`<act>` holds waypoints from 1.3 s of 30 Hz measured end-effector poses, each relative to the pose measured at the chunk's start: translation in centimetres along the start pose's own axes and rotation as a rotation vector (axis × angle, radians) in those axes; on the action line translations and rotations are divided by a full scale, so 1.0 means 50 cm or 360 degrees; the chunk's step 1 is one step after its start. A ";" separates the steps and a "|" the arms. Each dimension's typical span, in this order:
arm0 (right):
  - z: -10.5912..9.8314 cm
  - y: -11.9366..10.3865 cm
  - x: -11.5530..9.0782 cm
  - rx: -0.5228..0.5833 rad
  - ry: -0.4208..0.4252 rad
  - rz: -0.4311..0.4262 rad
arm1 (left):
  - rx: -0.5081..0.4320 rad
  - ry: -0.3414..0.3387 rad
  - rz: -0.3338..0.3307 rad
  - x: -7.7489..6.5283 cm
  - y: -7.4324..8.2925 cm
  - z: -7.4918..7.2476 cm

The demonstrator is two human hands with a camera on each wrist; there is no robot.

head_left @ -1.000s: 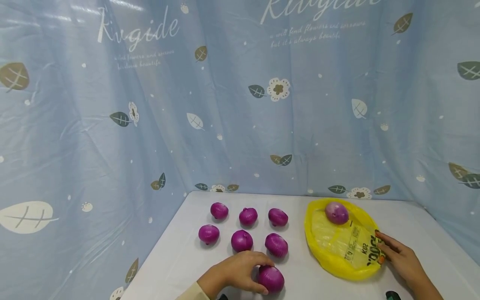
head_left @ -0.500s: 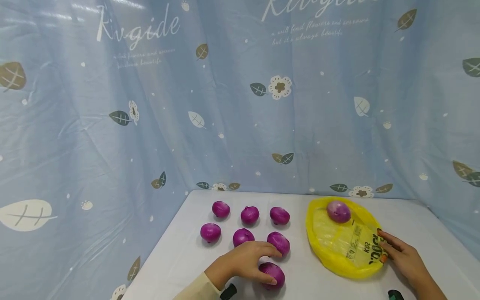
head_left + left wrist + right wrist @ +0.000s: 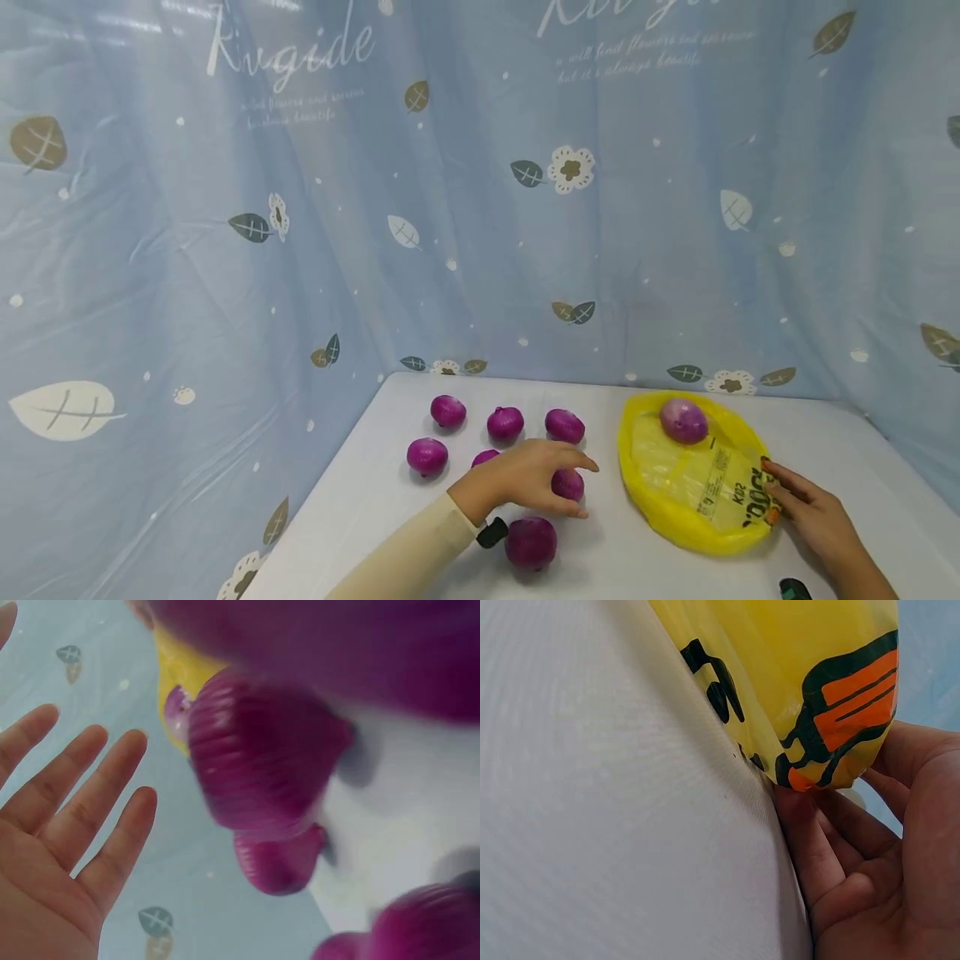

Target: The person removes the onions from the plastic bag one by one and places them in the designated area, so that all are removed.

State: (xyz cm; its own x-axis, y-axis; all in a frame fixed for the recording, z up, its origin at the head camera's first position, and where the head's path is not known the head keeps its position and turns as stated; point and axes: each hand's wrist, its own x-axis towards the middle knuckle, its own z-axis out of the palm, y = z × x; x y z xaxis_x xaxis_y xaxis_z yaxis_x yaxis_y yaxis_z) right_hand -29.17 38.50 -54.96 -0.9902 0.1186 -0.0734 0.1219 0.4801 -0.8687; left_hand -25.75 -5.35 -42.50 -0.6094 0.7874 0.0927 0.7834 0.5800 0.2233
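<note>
My left hand point(image 3: 528, 475) hovers over the onions with fingers spread, holding nothing. Just under its fingers sits a red onion point(image 3: 567, 485), partly covered, and another onion point(image 3: 486, 457) peeks out behind the hand. Nearer me, by the wrist, lies the front onion point(image 3: 531, 543). In the left wrist view the palm and fingers point(image 3: 120, 772) stand apart from a ribbed onion point(image 3: 259, 750). My right hand point(image 3: 817, 517) pinches the right edge of a yellow plastic bag point(image 3: 667, 533), its printed edge point(image 3: 855, 697) close up in the right wrist view. A paler onion point(image 3: 683, 421) lies in the bag.
Behind the left hand, more onions stand in rows: one at the back left point(image 3: 448, 412), one at the back middle point(image 3: 506, 425), one at the back right point(image 3: 565, 426) and one on the left point(image 3: 427, 457). A blue patterned curtain point(image 3: 465, 208) surrounds the white table point(image 3: 360, 492).
My left hand has come off the front onion and moved away from me and rightward, over the onion behind. The front onion has shifted slightly left. The right hand keeps its hold on the bag.
</note>
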 end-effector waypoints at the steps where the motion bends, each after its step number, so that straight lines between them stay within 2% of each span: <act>1: -0.001 0.002 0.000 0.0001 0.0004 -0.0008 | -0.0010 -0.0007 -0.0015 0.009 -0.001 -0.004; 6: -0.001 0.006 -0.001 0.0024 -0.0002 -0.0031 | -0.0070 0.0032 -0.0001 0.050 -0.017 -0.025; 12: 0.000 0.006 -0.001 0.0039 0.0008 -0.0010 | -0.0041 0.0054 0.0047 0.101 -0.038 -0.046; 21: 0.003 0.005 -0.007 0.0021 0.0008 -0.0030 | -0.0115 -0.0027 -0.0065 0.199 -0.048 -0.066; 30: -0.001 -0.004 -0.014 0.0009 -0.0036 -0.0083 | -0.0348 0.0035 -0.0152 0.265 -0.048 -0.049; 34: -0.005 -0.008 -0.013 0.0030 -0.0078 -0.0071 | -0.0368 0.0042 -0.0165 0.295 -0.049 -0.038; 39: 0.001 -0.004 -0.012 0.0041 -0.0061 -0.0042 | -0.0408 0.0027 -0.0202 0.328 -0.052 -0.015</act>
State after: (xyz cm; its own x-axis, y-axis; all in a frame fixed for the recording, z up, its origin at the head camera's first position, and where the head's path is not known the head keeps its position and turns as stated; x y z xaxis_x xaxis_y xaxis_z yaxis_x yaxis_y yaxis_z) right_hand -28.62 38.30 -54.77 -0.9950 0.0727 -0.0683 0.0942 0.4601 -0.8829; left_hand -37.87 5.89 -40.84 -0.7043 0.7070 0.0643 0.6457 0.6002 0.4720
